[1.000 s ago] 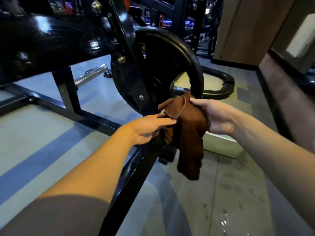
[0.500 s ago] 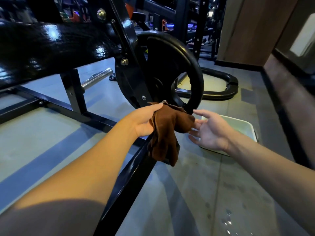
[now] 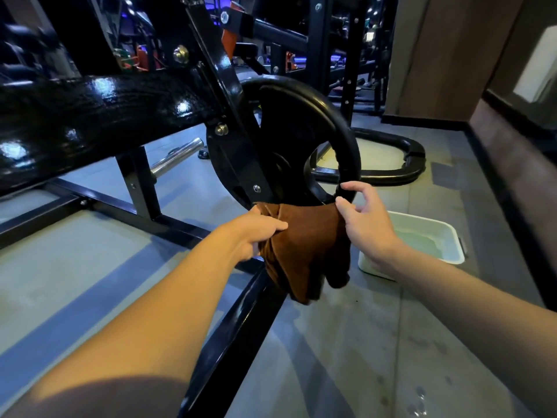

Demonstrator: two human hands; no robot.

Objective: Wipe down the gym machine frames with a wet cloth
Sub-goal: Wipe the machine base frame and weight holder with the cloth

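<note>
Head cam: we count one brown cloth (image 3: 304, 251), one black weight plate (image 3: 304, 128), one white basin (image 3: 422, 239) with water, two hands. Our left hand (image 3: 256, 236) grips the cloth's bunched left edge; our right hand (image 3: 366, 227) pinches its right edge with the thumb, fingers loosely curled. Cloth hangs spread between them, just under the plate, over the black frame rail (image 3: 241, 327). Half a second ago only the left held it, bunched; the right was open beside it.
</note>
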